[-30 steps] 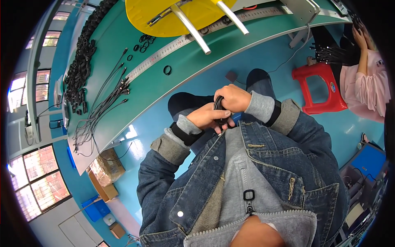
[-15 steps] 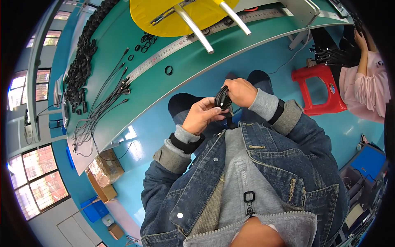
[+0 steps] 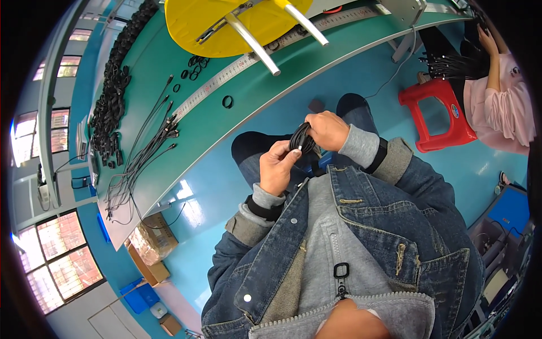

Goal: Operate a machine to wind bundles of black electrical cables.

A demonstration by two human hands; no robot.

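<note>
Above my lap I hold a coiled black cable (image 3: 302, 139) between both hands. My left hand (image 3: 278, 165) pinches the coil's lower left side with thumb and fingers. On its right side, my right hand (image 3: 328, 130) is closed round the loops. Beyond my hands, on the green table, lies a single black ring (image 3: 227, 101). Several more black rings (image 3: 195, 69) are scattered farther back. Loose black cables (image 3: 138, 152) with plugs at their ends spread over the table's left part.
A long heap of coiled black cables (image 3: 110, 101) lines the table's far left edge. A yellow disc with metal rods (image 3: 226, 25) stands over a steel ruler (image 3: 217, 81). At right, a person in pink (image 3: 499, 107) is beside a red stool (image 3: 437, 113). Cardboard boxes (image 3: 149, 254) stand below left.
The coil has turned and moved slightly left, its loops showing more plainly. My left hand has shifted a little with it, its fingers now more upright. The whole view has tilted slightly.
</note>
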